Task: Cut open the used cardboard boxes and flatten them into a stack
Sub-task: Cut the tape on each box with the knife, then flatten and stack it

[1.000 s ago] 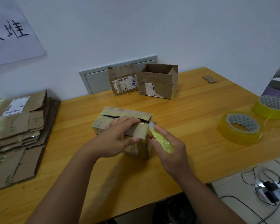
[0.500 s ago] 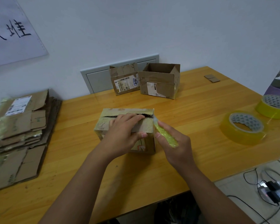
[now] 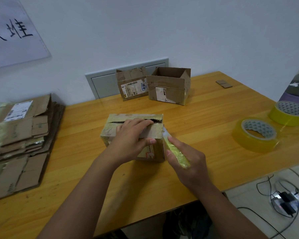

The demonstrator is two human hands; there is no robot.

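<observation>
Left hand [image 3: 129,138] gripping a taped box [image 3: 128,133] on the tabletop [image 3: 188,121], fingers curled over its top flap, right hand [image 3: 186,159] holding a yellow knife [image 3: 175,150], blade at the box's right edge

Left hand [image 3: 128,140] covers the middle of the box [image 3: 155,150] top, so the seam under it can't be seen. Knife [image 3: 175,149] blade tip is too small and blurred to tell if it touches the box edge; its handle is partly hidden in the right hand [image 3: 188,163]. Flattened stack [image 3: 19,135] is cut off at the left edge. Wall poster [image 3: 12,30] is cropped, text incomplete. Box labels unreadable.
</observation>
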